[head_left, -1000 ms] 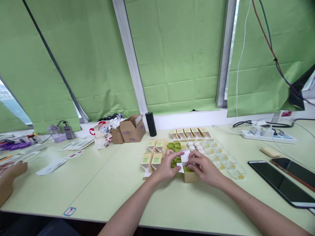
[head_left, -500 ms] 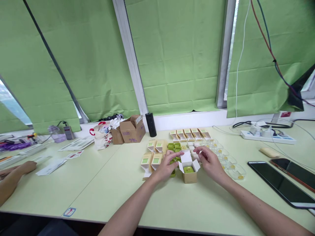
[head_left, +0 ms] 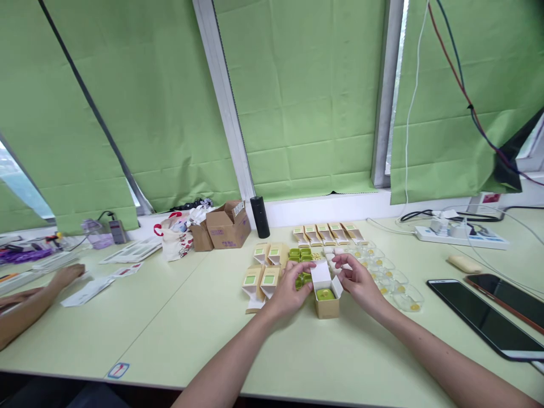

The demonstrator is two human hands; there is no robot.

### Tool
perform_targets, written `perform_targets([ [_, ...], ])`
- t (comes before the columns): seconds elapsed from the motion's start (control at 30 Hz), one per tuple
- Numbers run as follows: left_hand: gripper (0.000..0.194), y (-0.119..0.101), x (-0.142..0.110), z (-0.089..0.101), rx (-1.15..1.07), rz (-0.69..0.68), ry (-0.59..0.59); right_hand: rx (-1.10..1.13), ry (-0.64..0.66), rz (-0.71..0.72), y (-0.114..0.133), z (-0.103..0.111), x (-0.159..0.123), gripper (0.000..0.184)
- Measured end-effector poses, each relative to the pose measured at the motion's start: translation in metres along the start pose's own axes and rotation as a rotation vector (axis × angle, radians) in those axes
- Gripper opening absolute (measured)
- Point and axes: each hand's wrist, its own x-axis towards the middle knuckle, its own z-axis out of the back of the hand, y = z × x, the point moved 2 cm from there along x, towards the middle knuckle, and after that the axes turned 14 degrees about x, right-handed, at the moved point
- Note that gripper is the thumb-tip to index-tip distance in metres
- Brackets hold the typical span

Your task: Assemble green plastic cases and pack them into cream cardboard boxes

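Note:
A small kraft cardboard box (head_left: 327, 310) with a white inside stands upright on the table, its lid raised at the back. Inside sits a green square item (head_left: 326, 294). My left hand (head_left: 292, 290) curves round the box's left and back, index finger at the lid and thumb at the left side. On the other side my right hand (head_left: 357, 279) has curled fingers at the right flap, which still sticks up. Behind my hands are green trays (head_left: 300, 254), partly hidden. Several flattened kraft cartons (head_left: 272, 277) lie to the left, and clear plastic cups (head_left: 408, 297) to the right.
More kraft cartons (head_left: 325, 233) are lined up at the back. Two phones (head_left: 480, 317) and a power strip (head_left: 463, 237) lie right. A black cylinder (head_left: 259, 217), a brown carton (head_left: 229, 229) and a cloth bag (head_left: 175, 241) stand back left. Another person's hand (head_left: 68, 276) is far left.
The box's left flap, which stuck outward, is no longer seen; my left thumb is now at that side. My right fingers have closed in on the right flap. The other person's hand has moved right.

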Motion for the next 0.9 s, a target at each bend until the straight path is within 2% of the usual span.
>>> perform_targets([
  [0.2,0.041,-0.0038,-0.0027,-0.0036,0.072,0.028,0.004,0.06,0.016,-0.008,-0.0015,-0.002,-0.0002,0.038],
  [0.53,0.038,-0.0074,-0.0033,-0.0056,0.16,0.055,0.025,0.035,0.027,-0.015,-0.0005,-0.0051,-0.0025,0.038],
  [0.9,0.037,-0.0104,-0.0034,-0.0076,0.143,0.096,0.034,0.05,0.039,-0.049,-0.0005,-0.0078,-0.0039,0.04],
])
